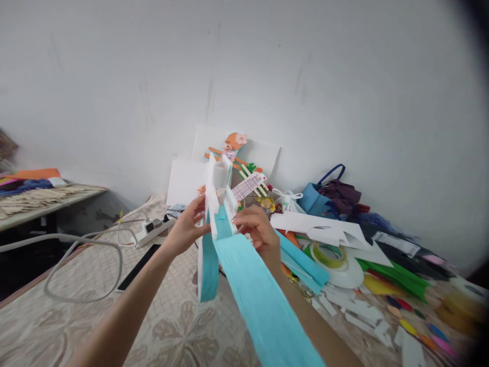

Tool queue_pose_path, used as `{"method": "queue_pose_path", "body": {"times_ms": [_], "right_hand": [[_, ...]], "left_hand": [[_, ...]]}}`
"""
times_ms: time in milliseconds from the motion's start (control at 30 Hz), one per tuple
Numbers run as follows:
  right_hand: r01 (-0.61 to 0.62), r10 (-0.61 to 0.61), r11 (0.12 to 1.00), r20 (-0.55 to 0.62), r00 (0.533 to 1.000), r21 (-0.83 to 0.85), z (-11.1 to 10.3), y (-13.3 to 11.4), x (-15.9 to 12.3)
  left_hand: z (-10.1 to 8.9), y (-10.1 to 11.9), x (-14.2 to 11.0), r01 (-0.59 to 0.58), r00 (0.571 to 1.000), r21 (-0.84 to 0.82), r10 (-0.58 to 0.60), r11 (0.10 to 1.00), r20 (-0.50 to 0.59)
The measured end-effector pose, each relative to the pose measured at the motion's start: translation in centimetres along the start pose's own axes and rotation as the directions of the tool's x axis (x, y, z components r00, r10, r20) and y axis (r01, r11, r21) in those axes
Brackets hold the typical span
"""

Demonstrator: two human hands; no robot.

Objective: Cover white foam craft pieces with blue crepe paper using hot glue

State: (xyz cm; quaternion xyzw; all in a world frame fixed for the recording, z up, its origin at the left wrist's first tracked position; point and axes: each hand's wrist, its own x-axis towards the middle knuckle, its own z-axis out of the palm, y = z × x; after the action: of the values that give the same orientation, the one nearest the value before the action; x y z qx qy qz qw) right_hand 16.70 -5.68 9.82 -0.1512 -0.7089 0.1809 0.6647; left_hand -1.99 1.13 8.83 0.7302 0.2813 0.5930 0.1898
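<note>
Both hands hold up a white foam-board piece (217, 188) shaped like an open box, above a patterned table. My left hand (187, 227) grips its left side with the fingers closed on the edge. My right hand (255, 225) pinches its right side, where a long strip of light blue crepe paper (260, 300) is pressed against the board. The strip runs down over my right forearm toward the camera. A second blue length (208, 267) hangs below the piece on the left.
White foam sheets (183, 181) and a craft figure of sticks and paper flowers (244, 176) lean on the wall. Right of my hands lie tape rolls (336, 260), white cutouts, green and coloured paper, a blue bag (317, 199). At the left are a power strip (151, 227), cables, a phone (139, 265).
</note>
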Motion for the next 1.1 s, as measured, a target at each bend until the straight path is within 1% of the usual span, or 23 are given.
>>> {"method": "queue_pose_path", "body": {"times_ms": [67, 100, 167, 267, 367, 433, 500, 633, 700, 833, 900, 967, 1033, 1100], "right_hand": [[0.025, -0.025, 1.000, 0.027, 0.999, -0.017, -0.4, -0.4, -0.5], [0.025, -0.024, 0.999, 0.047, 0.999, -0.022, -0.5, -0.6, -0.9], [0.001, 0.001, 1.000, 0.062, 0.998, -0.027, -0.8, -0.6, -1.7], [-0.082, 0.082, 0.997, 0.013, 0.997, 0.011, -0.9, -0.2, -3.2], [-0.225, 0.229, 0.971, -0.048, 0.972, 0.084, -0.8, 0.8, -5.0], [-0.320, 0.331, 0.939, -0.078, 0.940, 0.123, -0.9, 1.5, -6.3], [-0.410, 0.425, 0.899, -0.079, 0.902, 0.154, -1.0, 2.1, -7.7], [-0.539, 0.562, 0.821, -0.098, 0.822, 0.189, -0.9, 3.3, -10.6], [-0.590, 0.615, 0.783, -0.106, 0.781, 0.194, -0.6, 3.8, -12.1], [-0.678, 0.698, 0.711, -0.076, 0.712, 0.189, -0.1, 5.0, -15.1], [-0.722, 0.731, 0.679, -0.034, 0.681, 0.131, 0.0, 5.6, -16.5], [-0.761, 0.759, 0.648, 0.047, 0.649, 0.044, -0.2, 6.2, -17.6], [-0.782, 0.778, 0.623, 0.128, 0.615, -0.025, -0.4, 6.6, -18.4], [-0.794, 0.790, 0.604, 0.180, 0.586, -0.066, -0.6, 6.8, -19.0]], "left_hand": [[-0.4, 0.2, 0.4, 0.065, 0.996, -0.054, -0.061, 0.996, 0.072], [-0.6, 0.2, 0.6, 0.078, 0.992, -0.063, -0.072, 0.995, 0.104], [-0.9, 0.2, 0.9, 0.069, 0.990, -0.037, -0.064, 0.997, 0.125], [-1.0, -0.3, 1.1, 0.020, 0.990, 0.055, -0.027, 0.998, 0.137], [-0.6, -1.1, 1.0, -0.043, 0.991, 0.142, 0.024, 0.989, 0.131], [-0.2, -1.6, 0.7, -0.080, 0.990, 0.189, 0.057, 0.979, 0.125], [0.2, -2.2, 0.3, -0.115, 0.989, 0.244, 0.088, 0.963, 0.117], [1.0, -3.9, -1.0, -0.217, 0.976, 0.415, 0.180, 0.884, 0.126], [1.4, -5.0, -2.0, -0.246, 0.969, 0.446, 0.209, 0.861, 0.132], [2.1, -7.2, -4.4, -0.298, 0.955, 0.444, 0.264, 0.845, 0.138], [2.4, -8.3, -5.5, -0.319, 0.948, 0.444, 0.287, 0.837, 0.140], [2.7, -9.3, -6.7, -0.329, 0.944, 0.447, 0.299, 0.832, 0.138], [2.9, -10.3, -7.7, -0.336, 0.942, 0.450, 0.306, 0.828, 0.140], [3.0, -11.1, -8.6, -0.345, 0.938, 0.453, 0.310, 0.822, 0.153]]}}
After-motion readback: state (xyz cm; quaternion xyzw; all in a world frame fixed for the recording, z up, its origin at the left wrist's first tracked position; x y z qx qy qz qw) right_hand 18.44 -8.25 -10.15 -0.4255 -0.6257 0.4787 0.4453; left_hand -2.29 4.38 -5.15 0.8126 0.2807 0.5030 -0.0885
